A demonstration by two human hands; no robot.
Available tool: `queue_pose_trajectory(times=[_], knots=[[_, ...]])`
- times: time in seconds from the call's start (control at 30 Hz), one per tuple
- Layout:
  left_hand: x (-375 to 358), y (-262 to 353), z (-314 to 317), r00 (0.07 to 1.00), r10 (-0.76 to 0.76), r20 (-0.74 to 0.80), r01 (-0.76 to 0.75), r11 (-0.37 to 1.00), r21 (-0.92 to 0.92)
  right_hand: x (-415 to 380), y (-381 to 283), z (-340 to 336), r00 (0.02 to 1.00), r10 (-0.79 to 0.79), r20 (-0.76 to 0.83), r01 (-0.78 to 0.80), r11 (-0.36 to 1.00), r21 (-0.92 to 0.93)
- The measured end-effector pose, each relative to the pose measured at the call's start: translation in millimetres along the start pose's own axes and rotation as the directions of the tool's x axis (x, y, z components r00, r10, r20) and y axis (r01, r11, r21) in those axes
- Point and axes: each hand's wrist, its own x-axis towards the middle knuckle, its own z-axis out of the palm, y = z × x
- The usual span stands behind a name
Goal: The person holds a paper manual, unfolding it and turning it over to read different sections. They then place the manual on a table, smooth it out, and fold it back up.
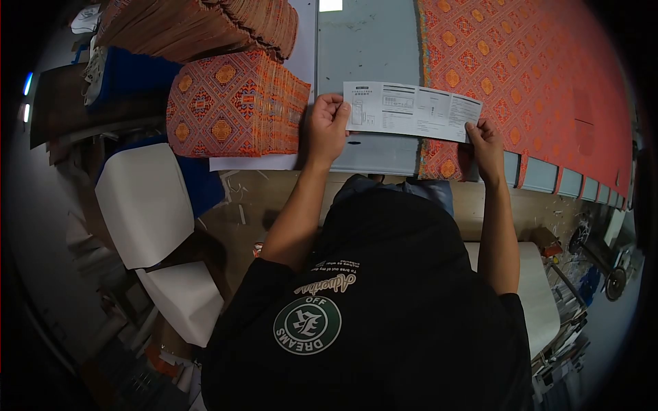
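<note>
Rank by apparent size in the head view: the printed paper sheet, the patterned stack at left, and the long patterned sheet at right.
1. Long patterned sheet, largest.
2. Patterned stack.
3. Printed paper sheet, smallest, held by the left hand and right hand.
The fisheye lens distorts the edges, so the ranking is approximate.

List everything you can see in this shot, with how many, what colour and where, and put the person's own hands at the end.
printed sheet: one, white with black print, held flat over the table, centre
patterned stack: one, orange and red, on the table left of the sheet
fanned pile: one, brownish orange, top left behind the stack
patterned strip: one long run, orange and red, across the right of the table
table: one, grey-blue, top centre
white chairs: two, lower left on the floor
black shirt: one, green round logo, bottom centre
left hand: grips the sheet's left end
right hand: grips the sheet's right end
</note>
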Motion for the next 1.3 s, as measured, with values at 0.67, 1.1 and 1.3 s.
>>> queue_pose_trajectory(times=[0.67, 1.1, 1.3], knots=[[-0.5, -3.4, 0.0, 1.0, 0.022, -0.001, -0.022, 1.0, -0.021, 1.8, 3.6, -1.2, 1.0, -0.021, 0.0, 0.021, 1.0, -0.002], [0.1, -5.5, -1.6, 1.0, 0.016, 0.006, -0.016, 1.0, -0.007, 0.3, 1.1, -0.1, 1.0, -0.011, 0.008, 0.011, 1.0, 0.028], [0.3, -6.0, -0.9, 1.0, 0.018, 0.007, -0.018, 1.0, -0.022, 3.4, 7.6, -2.5, 1.0, -0.025, -0.003, 0.025, 0.999, 0.031]])
